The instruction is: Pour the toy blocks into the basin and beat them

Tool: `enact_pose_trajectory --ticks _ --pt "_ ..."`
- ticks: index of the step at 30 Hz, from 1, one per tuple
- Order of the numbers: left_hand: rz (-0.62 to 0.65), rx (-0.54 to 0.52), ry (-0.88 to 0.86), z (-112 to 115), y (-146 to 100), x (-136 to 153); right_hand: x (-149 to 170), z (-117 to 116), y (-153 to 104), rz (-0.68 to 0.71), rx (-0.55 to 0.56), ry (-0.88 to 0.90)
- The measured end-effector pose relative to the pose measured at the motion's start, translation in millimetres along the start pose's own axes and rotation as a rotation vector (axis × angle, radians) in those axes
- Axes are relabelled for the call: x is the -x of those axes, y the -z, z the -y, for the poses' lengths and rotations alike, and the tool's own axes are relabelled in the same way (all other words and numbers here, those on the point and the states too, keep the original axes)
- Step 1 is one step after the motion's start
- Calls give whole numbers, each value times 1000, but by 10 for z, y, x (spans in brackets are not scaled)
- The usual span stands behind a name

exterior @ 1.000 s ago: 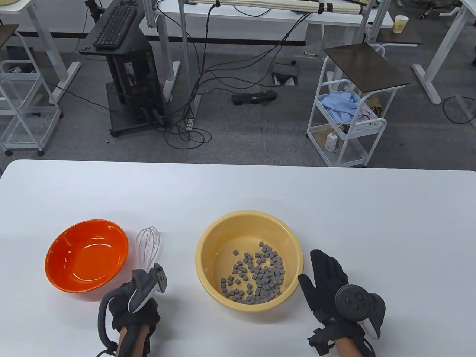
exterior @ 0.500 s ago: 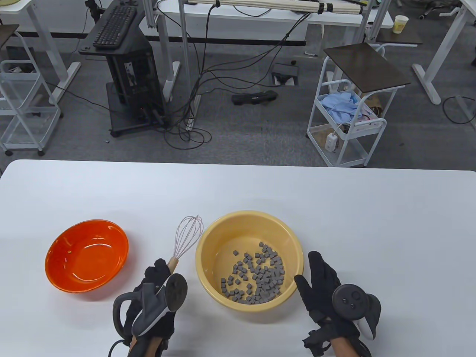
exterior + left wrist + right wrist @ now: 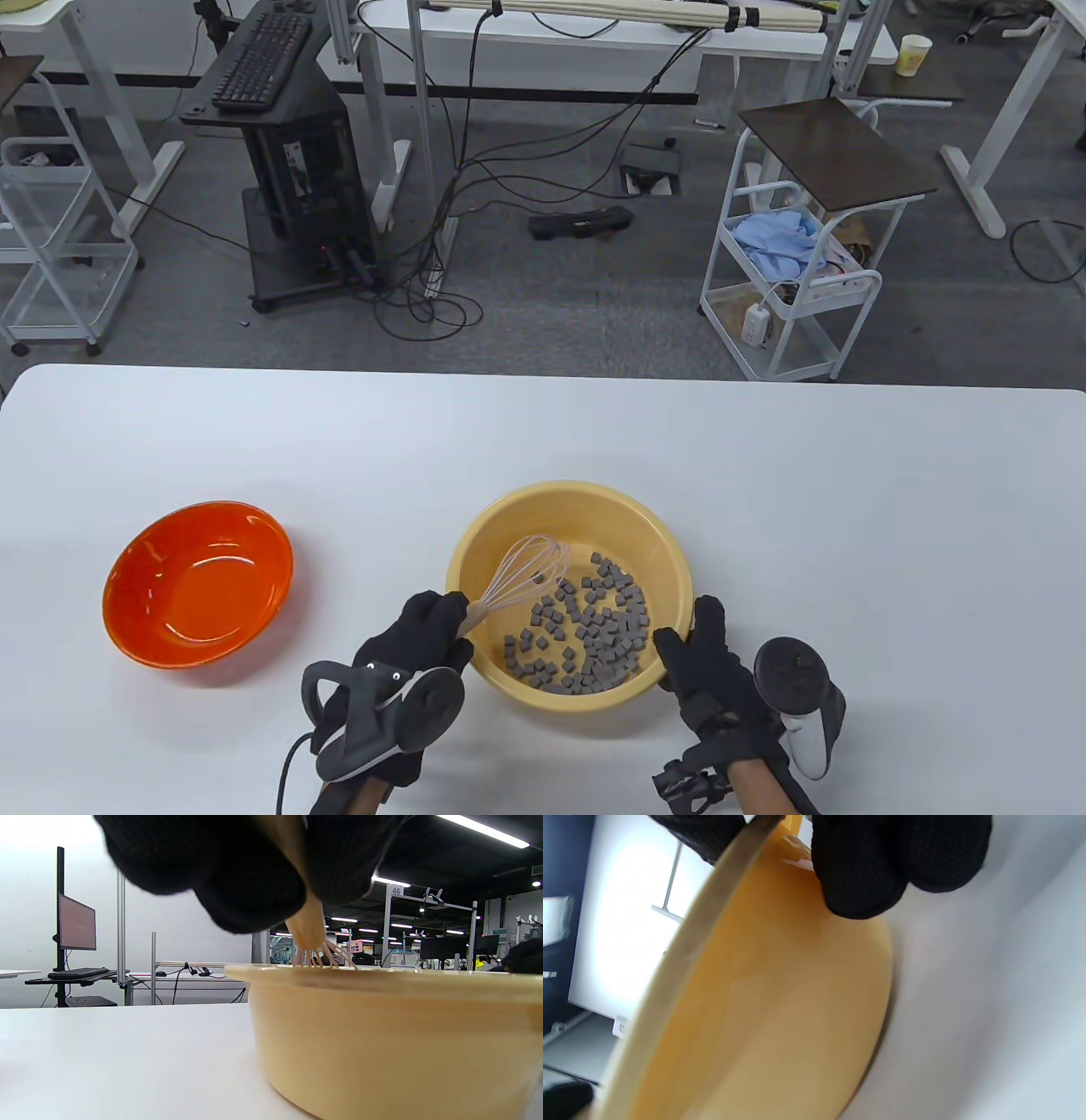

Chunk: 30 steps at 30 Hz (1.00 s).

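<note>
A yellow basin (image 3: 577, 490) stands on the white table with several small grey toy blocks (image 3: 594, 632) on its bottom. My left hand (image 3: 441, 615) grips the wooden handle of a whisk (image 3: 530, 569) at the basin's near-left rim. The wire head slants down inside the basin, left of the blocks. In the left wrist view the whisk (image 3: 307, 927) dips behind the basin wall (image 3: 382, 1035). My right hand (image 3: 687, 632) pinches the basin's right rim, thumb inside and fingers (image 3: 874, 870) on the outer wall (image 3: 763, 1005).
An orange bowl (image 3: 199, 581) sits empty on the left of the table (image 3: 543, 424), a hand's width from my left hand. Beyond the table's far edge are a white cart (image 3: 793, 280), a computer stand (image 3: 288, 153) and floor cables.
My left hand carried the whisk from beside the orange bowl rightwards and tipped its head into the basin. My right hand moved from lying open beside the basin to holding its rim.
</note>
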<state>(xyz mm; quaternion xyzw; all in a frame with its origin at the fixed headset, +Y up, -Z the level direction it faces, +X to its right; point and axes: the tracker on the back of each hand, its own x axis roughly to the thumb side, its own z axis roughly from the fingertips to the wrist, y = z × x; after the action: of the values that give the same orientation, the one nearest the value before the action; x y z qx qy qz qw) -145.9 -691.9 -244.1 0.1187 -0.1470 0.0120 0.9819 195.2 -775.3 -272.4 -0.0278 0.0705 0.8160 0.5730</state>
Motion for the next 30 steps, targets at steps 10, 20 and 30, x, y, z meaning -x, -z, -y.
enact_pose_trajectory --ticks 10,20,30 --pt "47 49 98 18 102 -116 -73 109 175 -86 -47 14" --pt "30 89 163 -132 93 -86 -140 137 358 -86 48 -103" --pt "112 196 -79 -411 35 158 -130 104 275 -94 112 -78"
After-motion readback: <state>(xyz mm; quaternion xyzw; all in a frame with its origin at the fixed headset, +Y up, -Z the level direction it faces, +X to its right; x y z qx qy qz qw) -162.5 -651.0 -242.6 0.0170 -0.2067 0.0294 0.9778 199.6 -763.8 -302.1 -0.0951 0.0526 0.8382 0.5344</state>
